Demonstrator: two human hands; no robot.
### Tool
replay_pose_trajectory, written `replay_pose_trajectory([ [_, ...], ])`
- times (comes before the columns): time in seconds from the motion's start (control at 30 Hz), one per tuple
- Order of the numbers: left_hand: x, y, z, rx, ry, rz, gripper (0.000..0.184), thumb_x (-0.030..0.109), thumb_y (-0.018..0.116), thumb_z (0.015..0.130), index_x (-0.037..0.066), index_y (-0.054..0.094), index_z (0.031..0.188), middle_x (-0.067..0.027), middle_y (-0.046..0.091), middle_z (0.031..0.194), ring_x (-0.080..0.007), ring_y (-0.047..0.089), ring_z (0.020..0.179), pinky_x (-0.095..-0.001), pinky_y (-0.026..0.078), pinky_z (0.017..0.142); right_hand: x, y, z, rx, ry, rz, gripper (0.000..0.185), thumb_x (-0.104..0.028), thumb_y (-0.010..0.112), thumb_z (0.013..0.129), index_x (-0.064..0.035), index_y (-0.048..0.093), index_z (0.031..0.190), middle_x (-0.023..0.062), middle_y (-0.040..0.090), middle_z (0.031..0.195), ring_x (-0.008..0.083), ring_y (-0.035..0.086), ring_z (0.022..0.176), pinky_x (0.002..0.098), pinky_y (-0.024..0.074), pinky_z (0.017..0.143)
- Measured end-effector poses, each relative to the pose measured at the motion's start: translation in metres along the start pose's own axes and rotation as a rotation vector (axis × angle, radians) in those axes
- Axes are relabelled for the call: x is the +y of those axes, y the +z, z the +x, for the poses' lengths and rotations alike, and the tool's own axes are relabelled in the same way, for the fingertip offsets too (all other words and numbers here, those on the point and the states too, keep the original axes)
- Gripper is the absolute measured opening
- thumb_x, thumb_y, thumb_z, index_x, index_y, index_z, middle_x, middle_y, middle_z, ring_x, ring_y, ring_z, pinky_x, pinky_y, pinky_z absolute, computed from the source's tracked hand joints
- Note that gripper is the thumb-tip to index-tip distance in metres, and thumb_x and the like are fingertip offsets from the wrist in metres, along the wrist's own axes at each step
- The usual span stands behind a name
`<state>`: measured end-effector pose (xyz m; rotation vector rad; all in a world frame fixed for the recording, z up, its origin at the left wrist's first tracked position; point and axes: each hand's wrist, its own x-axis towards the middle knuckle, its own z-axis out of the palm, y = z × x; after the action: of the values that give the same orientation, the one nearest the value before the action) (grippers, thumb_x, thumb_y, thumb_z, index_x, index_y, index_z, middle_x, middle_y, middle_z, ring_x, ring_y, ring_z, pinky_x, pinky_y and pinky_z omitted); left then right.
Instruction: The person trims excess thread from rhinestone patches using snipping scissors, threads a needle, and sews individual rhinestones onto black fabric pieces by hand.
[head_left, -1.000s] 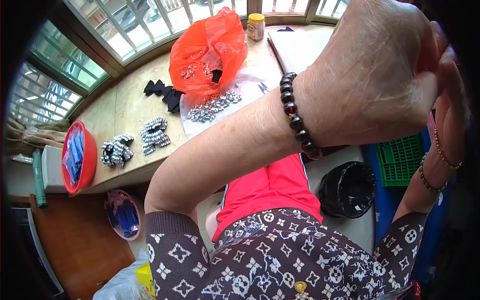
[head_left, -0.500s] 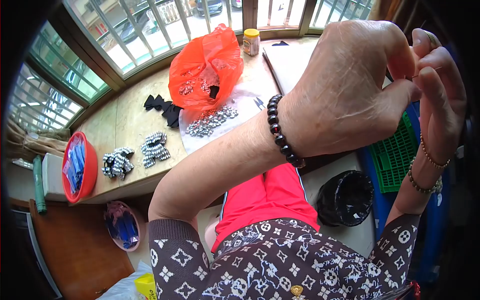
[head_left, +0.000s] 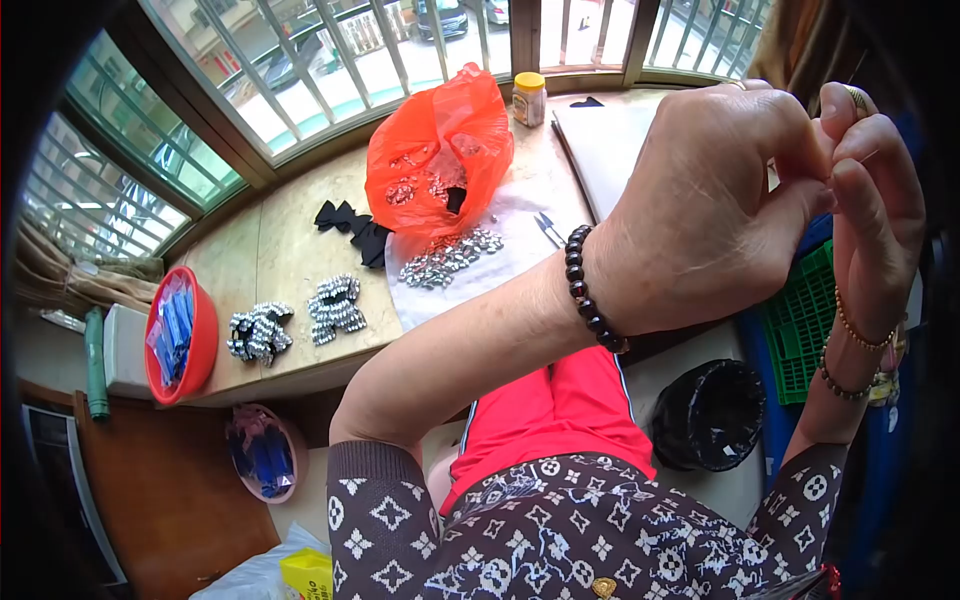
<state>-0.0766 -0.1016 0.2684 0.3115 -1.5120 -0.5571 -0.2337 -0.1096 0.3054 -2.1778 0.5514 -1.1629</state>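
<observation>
Raised close to the camera, my left hand (head_left: 715, 205) has its thumb and forefinger pinched together. Its fingertips meet those of my right hand (head_left: 880, 190), which is also closed in a pinch. A fine, needle-like line (head_left: 871, 156) shows at the right fingertips; it is too small to name surely, and what lies between the left fingertips is hidden. Below, on the worktop, silvery beads (head_left: 450, 258) lie loose on a white sheet (head_left: 430, 302) beside small snips (head_left: 548, 229). Black fabric bows (head_left: 345, 218) and two bundles of rhinestone-covered pieces (head_left: 335, 310) (head_left: 260, 333) lie to the left.
An open red plastic bag (head_left: 440, 150) stands by a yellow-lidded jar (head_left: 529, 100) near the barred window. A red basin (head_left: 203, 340) holds blue packets. On the floor are a pink basin (head_left: 297, 450), a black-lined bin (head_left: 672, 425) and a green crate (head_left: 800, 330).
The view has shifted, so the worktop appears lower and farther right. My hands stay together at the fingertips, with the left fingertips slightly closer to the right; the thin line shows less clearly.
</observation>
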Motion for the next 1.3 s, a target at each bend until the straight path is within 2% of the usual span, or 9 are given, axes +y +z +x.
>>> replay_pose_trajectory([
  [0.33, -0.025, -0.009, -0.006, -0.01, 0.0, -0.017, 0.008, -0.005, 0.057, 0.064, 0.002, 0.056, 0.066, -0.0067, 0.051, 0.059, -0.0183, 0.04, 0.047, -0.0297, 0.034, 0.045, 0.026, 0.009, 0.012, -0.006, 0.004, 0.01, 0.018, -0.029, 0.058, 0.086, -0.0133, 0.052, 0.089, 0.0077, 0.045, 0.112, 0.0186, 0.044, 0.1, 0.0311, 0.0345, 0.088],
  [0.7, -0.037, -0.023, -0.001, 0.007, -0.281, -0.164, 0.008, -0.006, 0.057, 0.071, 0.002, 0.058, 0.074, -0.0035, 0.051, 0.065, -0.0125, 0.042, 0.051, -0.0243, 0.034, 0.047, 0.053, 0.01, 0.021, 0.021, 0.034, 0.037, 0.022, -0.029, 0.06, 0.084, -0.0112, 0.047, 0.086, 0.0077, 0.045, 0.111, 0.0162, 0.043, 0.095, 0.0275, 0.0348, 0.081],
  [0.83, -0.041, -0.037, -0.006, 0.012, -0.476, -0.29, 0.009, -0.006, 0.057, 0.073, 0.002, 0.059, 0.077, -0.0027, 0.052, 0.067, -0.0108, 0.042, 0.053, -0.0223, 0.035, 0.048, 0.078, 0.006, 0.016, 0.024, -0.049, 0.216, 0.021, -0.028, 0.058, 0.087, -0.0113, 0.046, 0.091, 0.0061, 0.049, 0.1, 0.0115, 0.045, 0.08, 0.0223, 0.0376, 0.068],
  [0.87, -0.044, -0.047, -0.014, 0.009, -0.526, -0.241, 0.009, -0.006, 0.057, 0.073, 0.002, 0.06, 0.078, -0.0025, 0.052, 0.068, -0.0104, 0.042, 0.053, -0.0218, 0.035, 0.048, 0.08, 0.005, 0.013, 0.043, -0.032, 0.32, 0.02, -0.028, 0.057, 0.088, -0.0113, 0.046, 0.092, 0.005, 0.05, 0.095, 0.0101, 0.044, 0.075, 0.0209, 0.0366, 0.064],
  [0.97, -0.083, -0.1, -0.066, -0.164, -0.519, 0.556, 0.009, -0.005, 0.058, 0.078, -0.001, 0.061, 0.086, -0.0039, 0.057, 0.078, -0.0093, 0.046, 0.058, -0.0197, 0.038, 0.051, 0.085, 0.002, 0.001, 0.125, -0.014, 0.563, 0.019, -0.028, 0.053, 0.09, -0.0111, 0.045, 0.094, 0.0017, 0.05, 0.078, 0.006, 0.04, 0.06, 0.0172, 0.0333, 0.053],
  [1.03, -0.099, -0.126, -0.114, -0.144, -0.602, 0.785, 0.009, -0.006, 0.059, 0.075, -0.001, 0.061, 0.082, -0.003, 0.053, 0.075, -0.0096, 0.044, 0.058, -0.0193, 0.037, 0.052, 0.096, 0.006, -0.013, 0.19, -0.031, 0.589, 0.018, -0.027, 0.05, 0.092, -0.0108, 0.044, 0.094, -0.0004, 0.047, 0.066, 0.0041, 0.037, 0.052, 0.0158, 0.0312, 0.047],
  [1.13, -0.119, -0.149, -0.169, -0.206, -0.537, 1.009, 0.012, -0.003, 0.06, 0.07, 0.004, 0.061, 0.08, -0.0059, 0.053, 0.073, -0.0189, 0.049, 0.056, -0.0272, 0.04, 0.05, 0.122, 0.02, -0.04, 0.213, 0.009, 0.787, 0.019, -0.021, 0.054, 0.09, -0.0039, 0.046, 0.09, 0.0002, 0.046, 0.057, 0.0062, 0.041, 0.043, 0.0164, 0.0295, 0.041],
  [1.23, -0.133, -0.152, -0.19, -0.275, -0.531, 1.103, 0.012, -0.001, 0.059, 0.07, 0.005, 0.06, 0.08, -0.0062, 0.053, 0.074, -0.0213, 0.05, 0.057, -0.0297, 0.041, 0.051, 0.135, 0.049, -0.063, 0.258, 0.078, 0.889, 0.016, -0.016, 0.055, 0.088, -0.0035, 0.046, 0.088, 0.0017, 0.049, 0.057, 0.0058, 0.039, 0.04, 0.0159, 0.0274, 0.038],
  [1.3, -0.141, -0.151, -0.198, -0.338, -0.515, 1.189, 0.011, 0.0, 0.059, 0.07, 0.006, 0.06, 0.08, -0.0065, 0.052, 0.075, -0.0237, 0.051, 0.058, -0.0322, 0.042, 0.051, 0.139, 0.061, -0.077, 0.232, 0.348, 0.971, 0.009, -0.009, 0.055, 0.086, -0.0033, 0.047, 0.086, 0.0035, 0.052, 0.059, 0.0055, 0.042, 0.042, 0.0157, 0.0294, 0.039],
])
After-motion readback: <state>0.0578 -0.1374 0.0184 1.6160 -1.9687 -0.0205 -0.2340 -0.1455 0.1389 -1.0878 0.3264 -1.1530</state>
